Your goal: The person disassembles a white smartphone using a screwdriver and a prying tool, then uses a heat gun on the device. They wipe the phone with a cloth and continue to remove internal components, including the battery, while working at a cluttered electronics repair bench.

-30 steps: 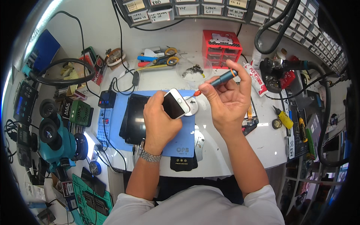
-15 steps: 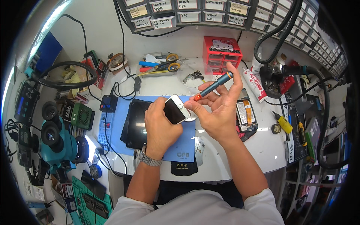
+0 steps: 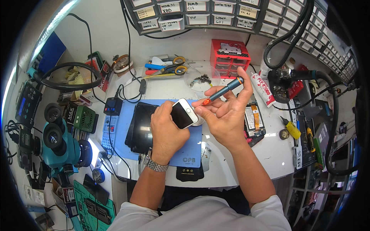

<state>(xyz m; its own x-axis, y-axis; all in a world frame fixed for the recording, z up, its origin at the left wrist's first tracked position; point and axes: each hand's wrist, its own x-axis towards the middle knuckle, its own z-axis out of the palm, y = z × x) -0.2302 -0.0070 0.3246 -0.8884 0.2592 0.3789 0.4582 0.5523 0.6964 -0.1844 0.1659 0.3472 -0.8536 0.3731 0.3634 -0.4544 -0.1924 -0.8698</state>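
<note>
My left hand (image 3: 169, 129) is wrapped round a white smartphone (image 3: 184, 113) with a dark screen, holding it tilted above the blue work mat (image 3: 185, 156). In my right hand (image 3: 228, 117) is a slim blue-grey screwdriver (image 3: 223, 91) with an orange-red collar near its tip. The tool slants down to the left, and its front end is at the phone's bottom edge, beside the round button. My right thumb and a finger pinch near the tip, while the index finger rests at the handle's end. The tip itself is hidden by the fingers.
Left of my left hand lie dark flat panels (image 3: 142, 127). An opened phone (image 3: 254, 120) is to the right of my right hand. Pliers and scissors (image 3: 175, 66), a red drawer box (image 3: 230, 57) and a glue tube (image 3: 263, 90) stand farther back. A teal microscope (image 3: 61, 148) is at left.
The whole scene has shifted very slightly in the view. Both hands keep their grips, with the phone and screwdriver together in nearly the same pose.
</note>
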